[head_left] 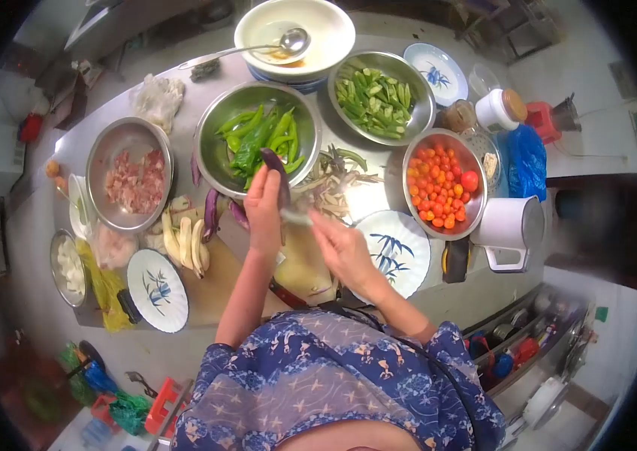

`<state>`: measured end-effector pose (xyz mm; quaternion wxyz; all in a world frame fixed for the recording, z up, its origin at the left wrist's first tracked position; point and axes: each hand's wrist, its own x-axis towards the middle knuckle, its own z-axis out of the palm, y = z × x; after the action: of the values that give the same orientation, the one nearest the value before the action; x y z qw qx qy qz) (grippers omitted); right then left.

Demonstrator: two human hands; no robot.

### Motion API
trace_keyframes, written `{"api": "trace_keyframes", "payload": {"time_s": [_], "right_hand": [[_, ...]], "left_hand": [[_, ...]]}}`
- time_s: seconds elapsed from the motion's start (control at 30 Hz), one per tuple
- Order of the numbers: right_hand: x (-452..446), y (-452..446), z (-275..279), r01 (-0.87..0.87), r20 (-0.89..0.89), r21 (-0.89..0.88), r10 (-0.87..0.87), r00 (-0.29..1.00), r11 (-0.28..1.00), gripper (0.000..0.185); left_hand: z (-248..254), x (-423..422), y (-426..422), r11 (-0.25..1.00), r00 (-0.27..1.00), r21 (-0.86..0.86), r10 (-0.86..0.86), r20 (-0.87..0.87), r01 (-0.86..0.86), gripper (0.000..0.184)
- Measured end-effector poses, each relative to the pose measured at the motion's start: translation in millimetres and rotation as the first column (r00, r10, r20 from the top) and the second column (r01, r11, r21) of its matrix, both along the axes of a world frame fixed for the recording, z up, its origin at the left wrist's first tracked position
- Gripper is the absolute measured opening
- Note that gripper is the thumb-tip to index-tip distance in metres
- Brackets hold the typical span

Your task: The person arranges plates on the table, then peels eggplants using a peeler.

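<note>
My left hand (261,209) is closed round a long purple eggplant (275,167), holding it upright. Close by on the right, my right hand (346,249) grips a pale tool, blurred by motion, that looks like a peeler (297,217); its head is near the eggplant's lower part. Beyond the hands lies a heap of eggplant peelings (337,184). Several peeled, whitish eggplants (185,244) rest to the left, with unpeeled purple eggplants (211,214) beside them. A knife with a red handle (287,295) lies close to my body, partly hidden by my left arm.
A steel bowl of green peppers (206,131) stands just ahead. Around it are an okra bowl (428,105), a tomato bowl (409,184), a meat bowl (95,180), a white basin with a ladle (337,34), patterned plates (409,259) and a white jug (510,225).
</note>
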<state>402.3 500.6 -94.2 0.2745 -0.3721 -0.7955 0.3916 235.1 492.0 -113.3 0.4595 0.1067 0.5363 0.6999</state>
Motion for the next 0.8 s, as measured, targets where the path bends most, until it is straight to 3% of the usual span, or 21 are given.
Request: {"api": "trace_keyframes", "payload": {"time_s": [0.07, 0.17, 0.2, 0.23, 0.27, 0.3, 0.4, 0.53, 0.6, 0.73, 0.8], "right_hand": [[4, -19, -1, 0.012, 0.03, -0.031, -0.011, 0.999, 0.999, 0.035], [14, -23, 0, 0.02, 0.058, -0.09, -0.015, 0.998, 0.996, 0.033], [17, -21, 0, 0.03, 0.019, -0.213, -0.026, 0.999, 0.977, 0.031], [20, -18, 4, 0.033, -0.017, -0.329, -0.041, 0.999, 0.944, 0.03], [24, -12, 13, 0.074, 0.082, -0.492, -0.039, 0.996, 0.868, 0.028], [29, -10, 2, 0.072, 0.082, -0.497, -0.036, 0.996, 0.865, 0.028], [29, -5, -23, 0.092, -0.11, -0.789, -0.288, 0.951, 0.608, 0.032], [7, -12, -47, 0.087, -0.178, -0.685, -0.282, 0.943, 0.724, 0.039], [-9, -21, -43, 0.072, -0.188, -0.655, -0.255, 0.948, 0.752, 0.04], [-23, -28, -41, -0.004, -0.3, -0.566, -0.202, 0.932, 0.824, 0.036], [-16, -29, -51, -0.008, -0.267, -0.645, -0.216, 0.939, 0.764, 0.033]], "left_hand": [[-11, -10, 8, 0.993, 0.998, 0.11, 0.05, -0.029, -0.046, 0.032], [-10, -3, 6, 0.995, 0.999, 0.086, 0.043, -0.019, -0.041, 0.032], [-12, -1, 3, 0.996, 0.999, 0.076, 0.037, -0.024, -0.035, 0.032], [-16, 2, 0, 0.992, 0.997, 0.111, 0.058, 0.06, -0.064, 0.032], [-20, 4, -2, 0.985, 0.986, 0.144, 0.079, 0.146, -0.1, 0.032], [-26, 4, -7, 0.985, 0.986, 0.137, 0.082, 0.146, -0.102, 0.032], [-31, 0, -18, 0.983, 0.972, 0.102, 0.132, 0.196, -0.155, 0.035], [-29, 10, -30, 0.961, 0.931, 0.196, 0.12, 0.345, -0.196, 0.036], [-30, 18, -32, 0.924, 0.886, 0.243, 0.17, 0.432, -0.296, 0.034], [-43, 21, -41, 0.9, 0.888, 0.234, 0.265, 0.376, -0.368, 0.033], [-47, 18, -56, 0.923, 0.898, 0.181, 0.262, 0.353, -0.341, 0.03]]}}
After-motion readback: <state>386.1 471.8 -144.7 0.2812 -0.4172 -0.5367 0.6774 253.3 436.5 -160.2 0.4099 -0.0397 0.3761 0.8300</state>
